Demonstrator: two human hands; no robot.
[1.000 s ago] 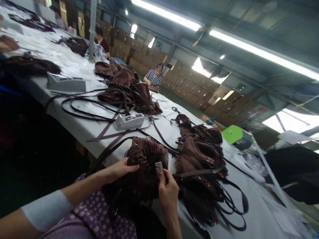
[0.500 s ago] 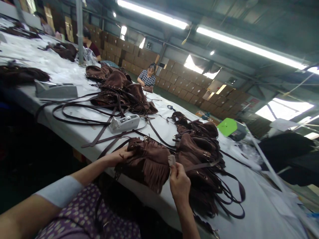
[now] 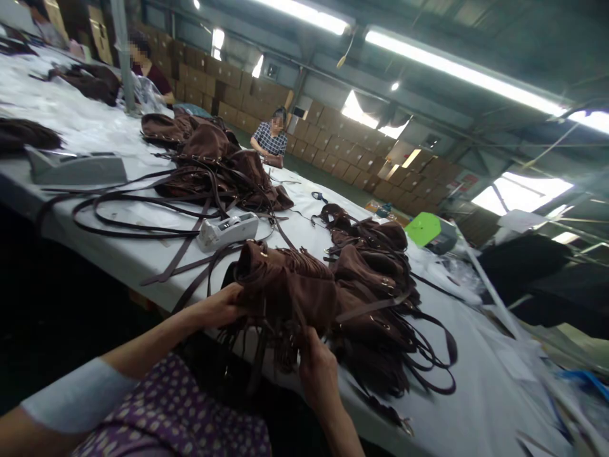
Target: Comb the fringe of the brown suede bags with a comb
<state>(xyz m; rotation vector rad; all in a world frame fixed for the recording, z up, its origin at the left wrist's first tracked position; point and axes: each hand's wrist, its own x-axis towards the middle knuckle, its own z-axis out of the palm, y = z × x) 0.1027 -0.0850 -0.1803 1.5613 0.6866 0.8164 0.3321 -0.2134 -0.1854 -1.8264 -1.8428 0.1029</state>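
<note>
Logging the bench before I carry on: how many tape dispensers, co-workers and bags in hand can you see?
Tape dispensers: 2
Co-workers: 2
Brown bag gripped by the left hand: 1
Total: 5

Bag factory floor, long white worktable (image 3: 143, 254) piled with brown fringed bags (image 3: 371, 254), stacked cartons (image 3: 333, 139), strip lights (image 3: 457, 66)
</note>
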